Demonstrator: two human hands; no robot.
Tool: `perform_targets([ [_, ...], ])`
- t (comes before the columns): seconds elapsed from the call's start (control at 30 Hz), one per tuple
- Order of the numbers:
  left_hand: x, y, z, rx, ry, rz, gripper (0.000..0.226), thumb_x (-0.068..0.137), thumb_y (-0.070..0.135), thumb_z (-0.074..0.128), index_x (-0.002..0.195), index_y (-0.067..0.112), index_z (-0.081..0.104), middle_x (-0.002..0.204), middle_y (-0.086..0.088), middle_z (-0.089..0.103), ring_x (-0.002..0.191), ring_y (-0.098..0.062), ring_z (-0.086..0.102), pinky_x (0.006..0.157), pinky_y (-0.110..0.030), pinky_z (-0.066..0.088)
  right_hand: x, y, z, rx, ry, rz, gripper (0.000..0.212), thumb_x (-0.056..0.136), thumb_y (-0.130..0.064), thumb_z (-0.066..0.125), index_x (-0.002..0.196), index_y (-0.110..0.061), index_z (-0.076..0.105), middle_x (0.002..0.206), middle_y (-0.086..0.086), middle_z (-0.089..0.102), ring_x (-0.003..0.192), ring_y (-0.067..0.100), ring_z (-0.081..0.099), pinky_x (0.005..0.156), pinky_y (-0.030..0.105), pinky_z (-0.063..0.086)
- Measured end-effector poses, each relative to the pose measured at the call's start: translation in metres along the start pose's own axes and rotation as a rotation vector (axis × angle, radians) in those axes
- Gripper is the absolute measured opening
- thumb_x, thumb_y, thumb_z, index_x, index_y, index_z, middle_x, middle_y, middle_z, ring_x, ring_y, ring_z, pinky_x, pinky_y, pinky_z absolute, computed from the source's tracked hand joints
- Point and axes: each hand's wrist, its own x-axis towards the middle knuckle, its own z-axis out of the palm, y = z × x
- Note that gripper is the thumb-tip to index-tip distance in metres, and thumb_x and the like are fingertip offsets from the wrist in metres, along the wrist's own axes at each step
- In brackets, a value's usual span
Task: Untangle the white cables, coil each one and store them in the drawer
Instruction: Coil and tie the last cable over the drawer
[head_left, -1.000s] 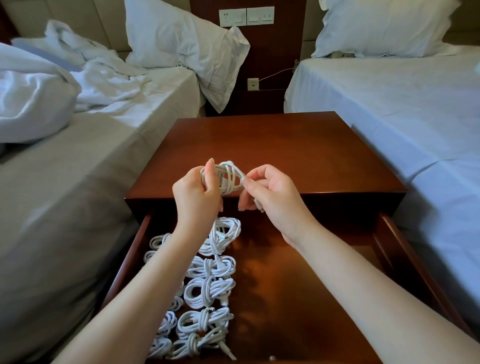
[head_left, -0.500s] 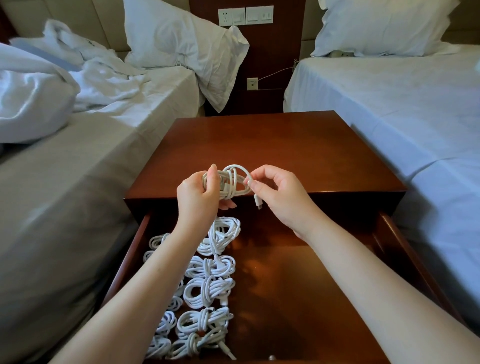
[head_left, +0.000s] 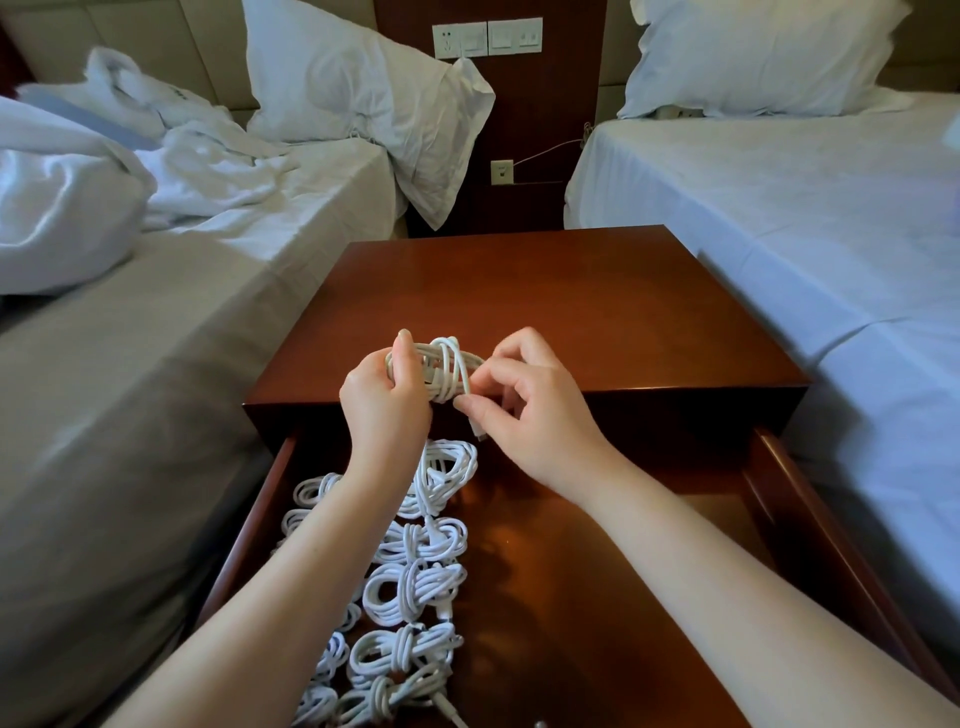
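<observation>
Left hand (head_left: 387, 400) grips a white cable coil (head_left: 447, 369), cross-wrapped at its middle, above the nightstand's (head_left: 545, 296) front edge over the open drawer (head_left: 810, 525). Right hand (head_left: 524, 410) pinches the loose tail, plug end poking out below the thumb. Stored coils (head_left: 415, 592) sit in two rows along the drawer's left side; left row mostly behind the forearm, nearest ones cut off by the frame.

Hands (head_left: 387, 402) grip cable (head_left: 448, 364) (drawer (head_left: 571, 597) open).
</observation>
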Motion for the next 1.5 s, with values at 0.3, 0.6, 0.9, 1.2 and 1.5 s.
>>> perform_targets([
  [0.3,-0.005,0.001,0.006,-0.068,-0.005,-0.085,0.050,0.101,0.033,0.038,0.064,0.007,0.059,0.054,-0.006,0.058,0.045,-0.015,0.049,0.048,-0.033,0.041,-0.002,0.008,0.002,0.065,-0.020,-0.041,0.009,0.090,-0.014,0.066,0.083,-0.009,0.063,0.116,-0.005,0.055,0.092,0.005,0.056,0.071,0.018,0.050],
  [0.6,0.001,-0.010,0.002,0.225,0.002,0.244,0.052,0.100,0.024,0.045,0.053,0.002,0.037,0.047,-0.012,0.039,0.047,-0.018,0.034,0.049,-0.024,0.032,0.007,-0.004,-0.018,0.176,-0.059,0.137,0.014,0.091,-0.017,0.062,0.082,-0.008,0.067,0.083,0.007,0.058,0.070,0.013,0.052,0.068,0.029,0.046],
  [0.9,-0.004,-0.021,0.008,0.372,-0.119,0.443,0.049,0.098,0.018,0.049,0.052,0.002,0.043,0.042,0.003,0.034,0.040,-0.012,0.028,0.044,-0.022,0.025,0.009,0.001,-0.025,0.329,-0.073,0.270,0.008,0.095,-0.016,0.060,0.089,-0.012,0.064,0.073,-0.001,0.069,0.050,0.002,0.054,0.055,0.024,0.049],
  [1.2,-0.006,-0.025,0.009,0.366,-0.162,0.501,0.049,0.093,0.030,0.040,0.051,0.005,0.041,0.042,-0.001,0.036,0.040,-0.016,0.030,0.043,-0.029,0.025,0.004,0.005,-0.011,0.132,0.041,0.116,0.008,0.091,-0.016,0.065,0.083,-0.019,0.064,0.075,-0.009,0.065,0.073,0.005,0.060,0.061,0.012,0.048],
  [1.5,-0.004,-0.026,0.009,0.350,-0.165,0.525,0.051,0.095,0.029,0.039,0.052,0.001,0.042,0.042,-0.003,0.037,0.040,-0.017,0.032,0.044,-0.025,0.025,0.004,0.007,-0.013,0.219,0.047,0.141,0.009,0.093,-0.020,0.063,0.085,-0.023,0.064,0.077,-0.005,0.068,0.075,0.013,0.065,0.067,0.028,0.057],
])
